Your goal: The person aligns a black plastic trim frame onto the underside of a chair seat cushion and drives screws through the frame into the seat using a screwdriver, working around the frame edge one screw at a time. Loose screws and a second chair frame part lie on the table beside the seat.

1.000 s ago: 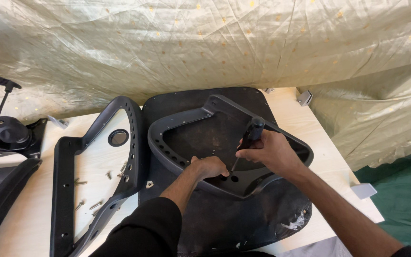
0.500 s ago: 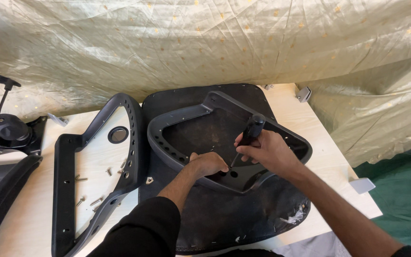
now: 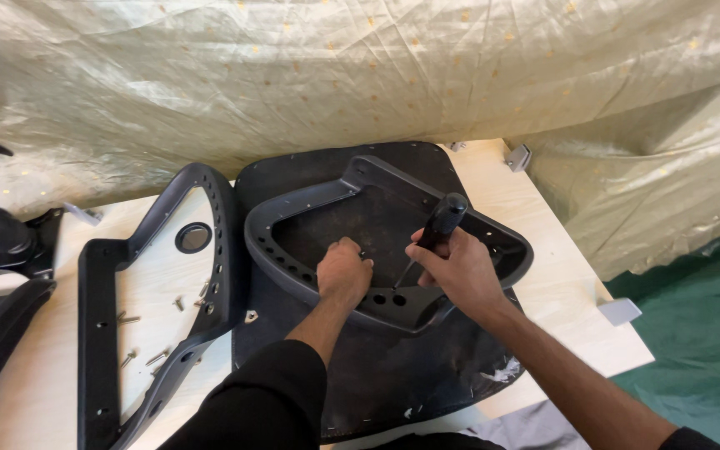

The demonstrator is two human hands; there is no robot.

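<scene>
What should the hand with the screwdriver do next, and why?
Probably turn the screwdriver. The right hand grips its black handle, tip down at the dark bracket on the seat pan, while the left hand rests beside the tip, seemingly steadying something there.

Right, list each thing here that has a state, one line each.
Right hand: gripping the screwdriver handle.
Screwdriver: tilted, tip down at the frame.
Left hand: closed, resting on the frame.
Frame: lying on the seat base.
Seat base: flat on the table.
Second frame: lying beside the seat base.
Screws: loose on the table.
</scene>
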